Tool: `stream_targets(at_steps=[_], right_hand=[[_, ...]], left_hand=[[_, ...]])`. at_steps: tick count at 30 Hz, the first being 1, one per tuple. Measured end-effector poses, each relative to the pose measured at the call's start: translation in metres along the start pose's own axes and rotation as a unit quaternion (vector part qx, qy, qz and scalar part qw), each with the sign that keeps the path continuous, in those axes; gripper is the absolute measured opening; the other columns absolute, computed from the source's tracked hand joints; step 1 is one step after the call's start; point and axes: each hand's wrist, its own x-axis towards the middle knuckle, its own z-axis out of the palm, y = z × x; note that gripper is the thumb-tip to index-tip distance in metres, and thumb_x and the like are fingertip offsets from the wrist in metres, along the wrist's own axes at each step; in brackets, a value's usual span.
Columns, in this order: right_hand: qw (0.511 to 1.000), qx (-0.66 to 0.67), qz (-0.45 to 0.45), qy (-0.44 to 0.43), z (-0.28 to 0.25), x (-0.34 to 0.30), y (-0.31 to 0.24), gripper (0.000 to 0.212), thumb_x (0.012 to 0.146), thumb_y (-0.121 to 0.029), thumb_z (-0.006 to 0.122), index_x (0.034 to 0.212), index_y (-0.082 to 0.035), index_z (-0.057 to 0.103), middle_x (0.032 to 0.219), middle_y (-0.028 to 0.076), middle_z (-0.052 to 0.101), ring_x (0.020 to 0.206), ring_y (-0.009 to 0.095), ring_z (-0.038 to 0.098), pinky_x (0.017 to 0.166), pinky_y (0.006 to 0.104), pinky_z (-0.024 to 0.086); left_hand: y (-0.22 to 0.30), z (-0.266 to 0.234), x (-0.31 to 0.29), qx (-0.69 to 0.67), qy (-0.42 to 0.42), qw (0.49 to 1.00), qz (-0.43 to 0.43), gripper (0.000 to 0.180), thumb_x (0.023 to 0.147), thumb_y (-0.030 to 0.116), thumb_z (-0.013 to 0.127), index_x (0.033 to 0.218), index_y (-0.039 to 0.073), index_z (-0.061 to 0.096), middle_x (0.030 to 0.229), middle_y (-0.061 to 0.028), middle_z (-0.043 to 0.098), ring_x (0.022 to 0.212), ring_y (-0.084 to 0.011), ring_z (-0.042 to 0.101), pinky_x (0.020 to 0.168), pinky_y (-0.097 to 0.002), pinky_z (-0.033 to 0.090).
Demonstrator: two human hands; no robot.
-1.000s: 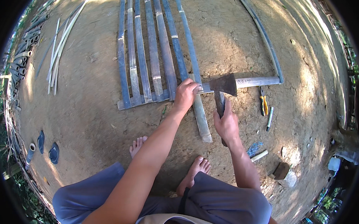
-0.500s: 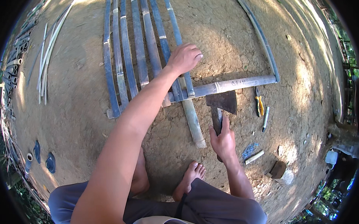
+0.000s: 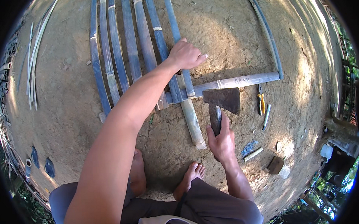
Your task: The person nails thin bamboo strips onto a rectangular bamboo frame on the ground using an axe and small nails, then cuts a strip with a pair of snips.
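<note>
My left hand (image 3: 185, 55) is closed around the rightmost bamboo slat (image 3: 190, 84), its fingers partly hidden behind the knuckles. That slat crosses a round bamboo rail (image 3: 237, 82). A paler bamboo length (image 3: 192, 123) lies under it and sticks out toward my feet. In my right hand (image 3: 222, 140) is a hatchet (image 3: 224, 100) with a broad dark blade, gripped by its handle and held just on my side of the rail. Several more bamboo slats (image 3: 131, 42) lie side by side to the left, my left forearm covering part of them.
Right of the hatchet lie yellow-handled pliers (image 3: 261, 103), a marker pen (image 3: 266, 117), a pile of nails (image 3: 249, 148), a short pale stick (image 3: 253, 154) and a brown block (image 3: 275, 165). Thin strips (image 3: 34, 58) and dark sandals (image 3: 49, 167) are on the ground at left.
The view has shifted slightly, so the slats sit farther left in it. My left hand has turned a little on the slat, thumb lower. The hatchet stays in my right hand.
</note>
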Motion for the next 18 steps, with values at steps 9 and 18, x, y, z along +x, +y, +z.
stream_targets(at_steps=[9,18], right_hand=[[1.000,-0.004,-0.030,0.007,0.005,0.002,-0.003,0.064,0.098,-0.013,0.071,0.152,0.002,0.039,0.088,0.033,0.073,0.083,0.049,0.075,0.067,0.0514,0.061],[1.000,-0.008,-0.008,0.003,0.005,0.003,-0.010,0.065,0.098,-0.016,0.071,0.151,0.002,0.040,0.090,0.033,0.074,0.086,0.048,0.076,0.070,0.0509,0.062]], left_hand=[[-0.002,-0.003,0.000,-0.003,-0.027,0.999,-0.018,0.067,0.109,0.053,0.043,0.059,0.015,0.065,0.053,-0.0068,0.059,0.052,-0.0241,0.059,0.097,-0.0501,0.046],[-0.003,0.003,-0.002,0.003,0.000,1.000,-0.019,0.066,0.108,0.052,0.048,0.057,0.014,0.066,0.046,-0.0057,0.054,0.046,-0.0255,0.051,0.093,-0.0455,0.045]])
